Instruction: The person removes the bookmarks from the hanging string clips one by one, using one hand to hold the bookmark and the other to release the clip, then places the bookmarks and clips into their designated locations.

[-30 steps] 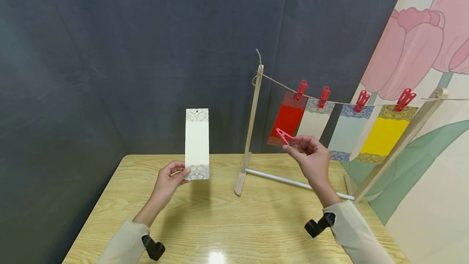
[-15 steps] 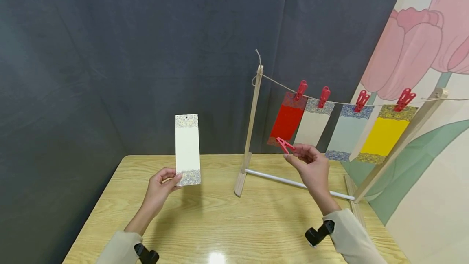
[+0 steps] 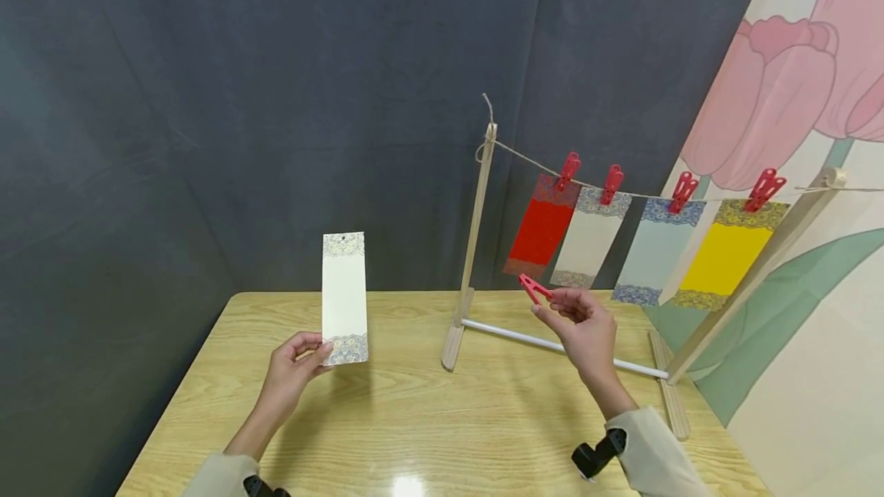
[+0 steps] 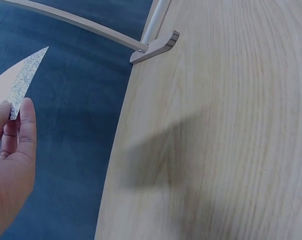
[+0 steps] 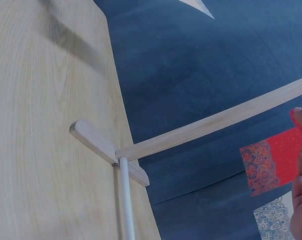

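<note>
Lowered since the earlier frames, the cream card [image 3: 344, 297] stands upright over the table's [image 3: 414, 436] left half, its bottom edge pinched by the left hand [image 3: 293, 363]. Right hand [image 3: 583, 324] pinches a red clothespin [image 3: 534, 287] near the rack [image 3: 473, 244] at the far edge.

Left wrist view: fingers [image 4: 26, 125] grip the card's patterned corner [image 4: 23, 82].

Right wrist view: only fingertips [image 5: 301, 165] show at the frame's edge, beside the rack's foot [image 5: 108, 150].
</note>
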`<state>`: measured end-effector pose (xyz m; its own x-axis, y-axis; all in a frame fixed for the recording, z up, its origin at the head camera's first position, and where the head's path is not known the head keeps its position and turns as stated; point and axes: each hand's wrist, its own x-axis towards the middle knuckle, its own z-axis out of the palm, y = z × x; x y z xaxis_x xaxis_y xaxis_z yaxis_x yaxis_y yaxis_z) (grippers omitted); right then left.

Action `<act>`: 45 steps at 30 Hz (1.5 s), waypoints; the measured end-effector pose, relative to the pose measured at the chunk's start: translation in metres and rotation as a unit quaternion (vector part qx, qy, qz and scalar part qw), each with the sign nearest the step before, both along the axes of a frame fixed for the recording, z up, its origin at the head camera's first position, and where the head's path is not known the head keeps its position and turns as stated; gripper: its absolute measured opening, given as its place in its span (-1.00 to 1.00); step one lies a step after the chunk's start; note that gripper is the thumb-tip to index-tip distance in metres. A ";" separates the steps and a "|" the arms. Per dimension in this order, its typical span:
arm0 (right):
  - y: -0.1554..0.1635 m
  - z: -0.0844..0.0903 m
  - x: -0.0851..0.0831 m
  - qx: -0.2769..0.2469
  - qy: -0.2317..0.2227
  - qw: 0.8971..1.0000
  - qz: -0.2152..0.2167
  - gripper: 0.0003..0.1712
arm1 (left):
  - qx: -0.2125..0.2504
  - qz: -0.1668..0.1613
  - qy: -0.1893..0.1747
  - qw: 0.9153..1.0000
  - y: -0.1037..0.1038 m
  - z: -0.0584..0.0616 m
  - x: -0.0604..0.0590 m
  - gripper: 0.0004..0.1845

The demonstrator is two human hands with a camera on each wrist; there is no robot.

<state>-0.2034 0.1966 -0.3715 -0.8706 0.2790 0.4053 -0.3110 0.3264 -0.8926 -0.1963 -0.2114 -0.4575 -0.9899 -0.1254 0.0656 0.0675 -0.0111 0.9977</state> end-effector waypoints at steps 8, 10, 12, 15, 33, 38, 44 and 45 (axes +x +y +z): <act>0.010 -0.027 -0.013 0.000 -0.024 1.000 -0.011 -0.63 | -0.007 0.008 -0.018 1.000 -0.006 -0.005 0.005 -0.72; 0.011 -0.030 -0.014 -0.006 -0.029 0.999 -0.013 -0.63 | -0.009 0.009 -0.022 1.000 -0.007 -0.007 0.006 -0.71; 0.007 -0.024 -0.007 -0.008 -0.026 1.000 -0.010 -0.65 | -0.013 0.010 -0.026 1.000 -0.009 -0.008 0.007 -0.71; 0.004 -0.019 -0.001 -0.014 -0.022 1.000 -0.007 -0.66 | -0.016 0.014 -0.034 0.999 -0.010 -0.011 0.008 -0.71; 0.019 -0.071 -0.015 -0.047 -0.062 0.997 -0.028 -0.59 | -0.010 0.038 -0.073 0.997 -0.017 -0.021 0.016 -0.71; 0.019 -0.080 -0.013 -0.052 -0.064 0.996 -0.032 -0.61 | -0.011 0.040 -0.079 0.996 -0.019 -0.027 0.019 -0.72; 0.018 -0.090 -0.010 -0.053 -0.063 0.996 -0.038 -0.61 | -0.024 0.049 -0.077 0.996 -0.023 -0.033 0.021 -0.71; 0.018 -0.092 -0.010 -0.054 -0.064 0.996 -0.039 -0.61 | -0.025 0.051 -0.076 0.996 -0.023 -0.034 0.021 -0.70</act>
<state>-0.2129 0.2146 -0.4635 -0.8871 0.3840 0.2563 -0.1693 0.2460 -0.9544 -0.1754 -0.2346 -0.4917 -0.9714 -0.2255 -0.0747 -0.0853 0.0374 0.9957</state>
